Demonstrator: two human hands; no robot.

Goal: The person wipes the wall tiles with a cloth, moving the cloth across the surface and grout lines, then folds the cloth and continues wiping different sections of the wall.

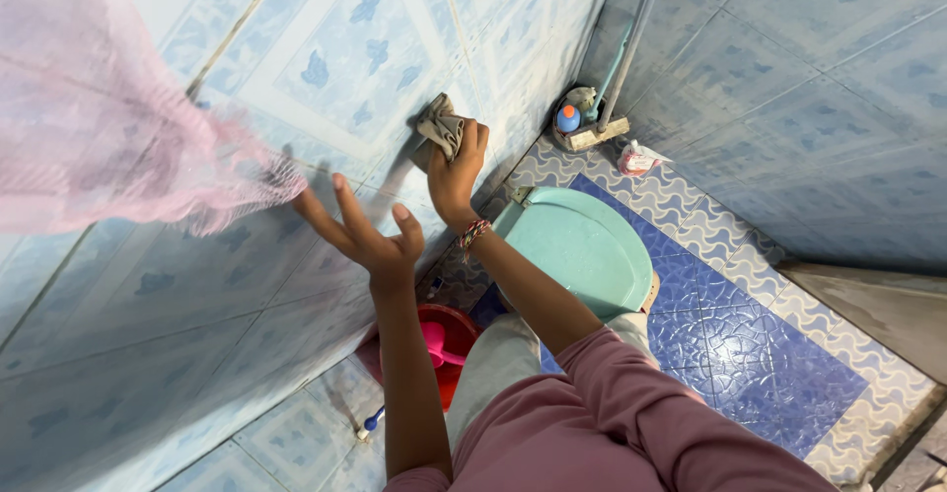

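Right hand (pixel 456 172) clamped on grey rag (pixel 440 125), pressed to blue tiled wall (pixel 326 48) at upper centre. Left hand (pixel 367 236) fingers spread, flat against wall. Red bucket (pixel 456 339) below, turquoise toilet lid (pixel 582 246) centre.

Blue tiled floor (pixel 750 344) w/ teal toilet (pixel 582 250), red bucket (pixel 462 334), brush (pixel 370 421), corner bottles (pixel 569 117).

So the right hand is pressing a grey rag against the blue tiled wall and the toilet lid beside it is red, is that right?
Not quite. In the head view the right hand does press the grey rag against the blue tiled wall, but the toilet lid is pale green. The red thing is the bucket lower down.
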